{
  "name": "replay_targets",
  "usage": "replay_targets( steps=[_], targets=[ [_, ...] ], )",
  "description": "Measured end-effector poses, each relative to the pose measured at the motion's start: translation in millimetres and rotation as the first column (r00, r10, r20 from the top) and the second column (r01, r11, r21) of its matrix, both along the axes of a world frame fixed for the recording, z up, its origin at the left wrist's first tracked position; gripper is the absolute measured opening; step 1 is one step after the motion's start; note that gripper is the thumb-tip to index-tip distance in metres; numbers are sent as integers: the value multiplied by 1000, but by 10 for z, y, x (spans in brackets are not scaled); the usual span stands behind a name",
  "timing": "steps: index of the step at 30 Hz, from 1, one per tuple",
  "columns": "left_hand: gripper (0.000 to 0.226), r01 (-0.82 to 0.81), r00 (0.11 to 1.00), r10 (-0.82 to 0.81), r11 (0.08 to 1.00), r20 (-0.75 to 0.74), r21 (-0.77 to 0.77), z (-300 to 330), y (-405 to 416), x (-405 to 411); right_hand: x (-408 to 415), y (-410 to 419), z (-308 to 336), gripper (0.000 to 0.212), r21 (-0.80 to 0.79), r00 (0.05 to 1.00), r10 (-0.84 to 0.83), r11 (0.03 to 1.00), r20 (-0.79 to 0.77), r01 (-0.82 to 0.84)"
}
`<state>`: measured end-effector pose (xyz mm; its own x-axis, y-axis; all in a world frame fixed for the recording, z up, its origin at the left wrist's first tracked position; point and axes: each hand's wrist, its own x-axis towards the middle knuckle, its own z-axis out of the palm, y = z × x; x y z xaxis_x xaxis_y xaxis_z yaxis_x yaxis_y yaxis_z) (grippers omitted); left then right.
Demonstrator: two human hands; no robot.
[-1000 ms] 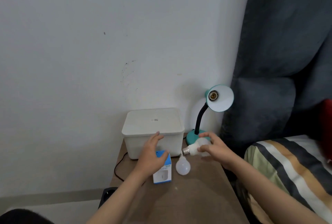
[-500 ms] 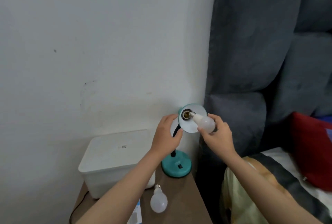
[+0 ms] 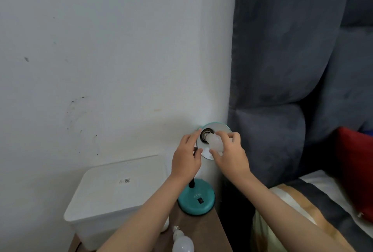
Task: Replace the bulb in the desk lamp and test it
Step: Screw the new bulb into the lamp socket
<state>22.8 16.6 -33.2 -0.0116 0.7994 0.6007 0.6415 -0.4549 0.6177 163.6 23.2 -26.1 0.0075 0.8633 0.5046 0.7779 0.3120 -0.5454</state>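
Observation:
A teal desk lamp stands on a small brown table, its round base (image 3: 196, 199) with a black switch near the wall. The lamp shade (image 3: 219, 128) faces me. My left hand (image 3: 186, 158) grips the shade's left rim. My right hand (image 3: 230, 154) holds a white bulb (image 3: 215, 140) whose metal base sits in the socket (image 3: 205, 133) at the shade's centre. A second white bulb (image 3: 182, 242) lies on the table at the bottom edge, metal base pointing up.
A white lidded plastic box (image 3: 119, 193) sits left of the lamp against the white wall. A grey padded headboard (image 3: 292, 70) rises on the right, with a red pillow (image 3: 357, 169) and striped bedding (image 3: 302, 207) below it.
The camera has moved closer. The bulb's base has gone from just outside the socket into it. My right hand's fingers have shifted around the bulb; my left hand stays on the shade.

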Motion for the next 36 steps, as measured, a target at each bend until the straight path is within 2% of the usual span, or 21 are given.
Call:
replay_targets(
  steps=[7, 13, 19, 24, 29, 32, 34, 36],
  targets=[
    [57, 20, 1000, -21, 999, 7, 27, -31, 49, -53, -34, 42, -5, 54, 9, 999, 38, 999, -18, -37],
    [56, 31, 999, -31, 1000, 15, 2, -33, 51, -22, 12, 87, 46, 57, -77, 952, -91, 994, -293, 71],
    [54, 40, 999, -40, 999, 11, -1, -23, 38, -31, -63, 14, 6, 59, 35, 978, 14, 999, -208, -7],
    [54, 39, 999, -39, 999, 16, 1, -27, 41, -15, -58, 38, 45, 53, -16, 955, -90, 996, -283, 90],
    [54, 31, 999, -31, 1000, 32, -3, -26, 53, -2, -100, -9, -12, 56, 68, 979, 37, 997, -198, -24],
    [54, 29, 999, -29, 1000, 30, -11, -28, 56, -9, -54, 29, -4, 48, 42, 966, -54, 997, -254, 67],
    [54, 32, 999, -32, 999, 29, -15, -29, 55, -3, -53, 40, 17, 51, -20, 950, -119, 993, -289, 118],
    [54, 34, 999, -33, 999, 29, -13, -32, 54, -1, -86, 7, 12, 52, 11, 960, -84, 996, -266, 90]
  ],
)
